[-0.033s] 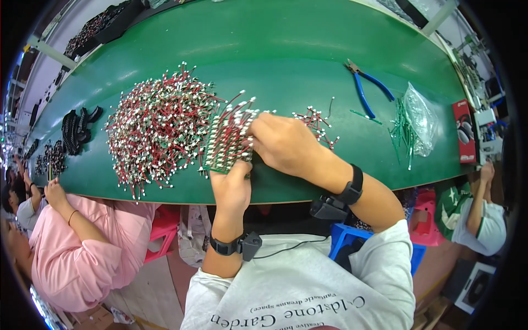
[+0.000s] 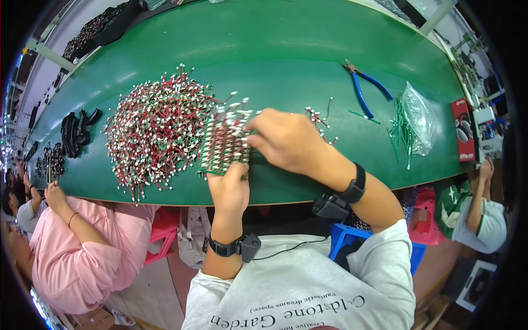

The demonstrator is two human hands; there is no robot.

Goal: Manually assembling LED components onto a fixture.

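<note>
My left hand [image 2: 228, 190] is closed on the near edge of a green circuit board panel [image 2: 220, 157], its thumb on top. Rows of small white parts cover the panel, and red wires with white connectors [image 2: 234, 118] stand up from it, blurred at the far end. My right hand [image 2: 289, 137] is at the panel's right side, thumb and forefinger brought together by the wires. Whatever lies between those fingertips is hidden. Directly left of the panel is a large heap of small boards with red wires and white plugs [image 2: 159, 132].
Right of my right hand lies a small group of wired boards [image 2: 315, 118]. Farther right are blue-handled cutters [image 2: 360, 91], green strips [image 2: 400, 132], a clear plastic bag [image 2: 421, 121] and a red box [image 2: 463, 132]. Black parts [image 2: 71, 132] lie left, near a person in pink [image 2: 88, 253].
The panel and my left hand have shifted slightly left. My right hand has moved a little up and right, covering more of the small group of wired boards.
</note>
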